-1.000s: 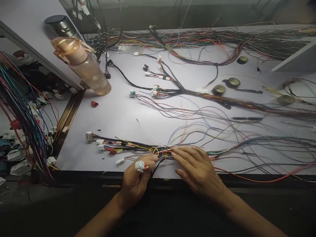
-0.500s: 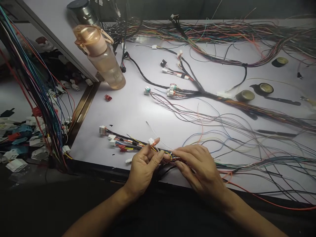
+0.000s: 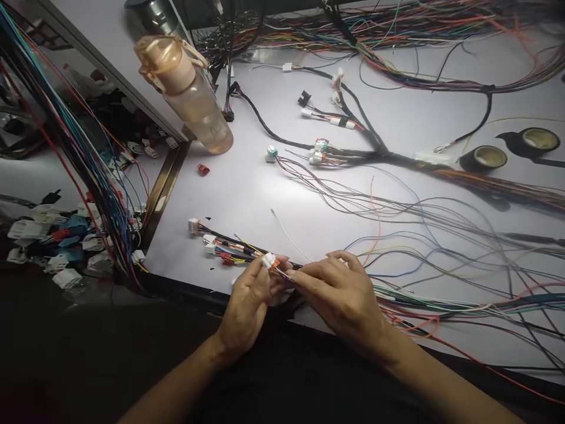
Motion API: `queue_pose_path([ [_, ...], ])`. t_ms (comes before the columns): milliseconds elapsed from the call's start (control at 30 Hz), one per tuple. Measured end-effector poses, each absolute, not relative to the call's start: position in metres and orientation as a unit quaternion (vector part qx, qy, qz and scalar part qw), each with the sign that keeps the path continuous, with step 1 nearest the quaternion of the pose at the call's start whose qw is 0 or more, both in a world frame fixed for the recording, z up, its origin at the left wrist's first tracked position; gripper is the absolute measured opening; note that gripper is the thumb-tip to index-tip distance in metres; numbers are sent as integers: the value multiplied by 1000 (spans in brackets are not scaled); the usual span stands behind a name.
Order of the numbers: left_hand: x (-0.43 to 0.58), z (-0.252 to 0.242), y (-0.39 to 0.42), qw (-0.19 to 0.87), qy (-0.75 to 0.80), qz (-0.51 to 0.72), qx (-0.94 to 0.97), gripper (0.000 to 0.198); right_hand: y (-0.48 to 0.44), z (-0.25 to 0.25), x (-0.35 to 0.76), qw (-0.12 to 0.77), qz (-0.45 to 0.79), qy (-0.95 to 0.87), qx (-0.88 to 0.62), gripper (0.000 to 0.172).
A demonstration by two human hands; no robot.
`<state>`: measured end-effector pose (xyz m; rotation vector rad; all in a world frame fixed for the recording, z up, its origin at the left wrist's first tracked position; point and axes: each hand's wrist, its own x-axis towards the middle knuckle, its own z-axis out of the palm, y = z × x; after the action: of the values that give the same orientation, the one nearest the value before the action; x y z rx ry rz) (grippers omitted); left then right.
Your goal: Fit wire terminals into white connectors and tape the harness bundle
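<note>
At the near edge of the tabletop [image 3: 247, 194], the left hand [image 3: 246, 306] kept its grip clamped on a blocky white plastic connector [image 3: 268, 259] — the right hand [image 3: 348, 300] pinched a thin wire [image 3: 286, 275] just beside it.

light: bright overhead glare on white table [image 3: 247, 194] | foreground dark | edges distorted, slightly blurred

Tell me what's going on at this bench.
A person works at a white worktable strewn with multicoloured wire harnesses. Their left hand pinches a small white plastic connector above the table's near edge; the right hand pinches a thin wire at its back. A translucent peach water bottle and two black tape rolls stand farther off.
</note>
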<state>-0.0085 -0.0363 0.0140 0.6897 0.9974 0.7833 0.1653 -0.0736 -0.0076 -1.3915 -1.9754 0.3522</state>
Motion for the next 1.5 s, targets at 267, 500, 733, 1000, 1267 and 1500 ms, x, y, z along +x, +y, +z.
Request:
queue_pose_path([
  [267, -14, 16, -29, 722, 532, 370, 244, 21, -77, -7, 167, 336, 115, -775, -522, 31],
  [500, -7, 15, -32, 745, 517, 409, 103, 13, -78, -9, 171, 356, 110, -770, -518, 29],
  [733, -5, 15, -33, 733, 522, 427, 93, 11, -78, -6, 171, 364, 109, -770, -512, 25],
  [1000, -8, 16, -31, 738, 524, 418, 77, 12, -78, -11, 171, 362, 113, -768, -516, 25],
  [1267, -15, 15, -28, 761, 515, 388, 63, 13, -78, -12, 171, 369, 123, -763, -517, 27],
  [1500, -16, 12, -30, 753, 519, 399, 68, 14, -78, -10, 171, 373, 118, -762, -516, 27],
])
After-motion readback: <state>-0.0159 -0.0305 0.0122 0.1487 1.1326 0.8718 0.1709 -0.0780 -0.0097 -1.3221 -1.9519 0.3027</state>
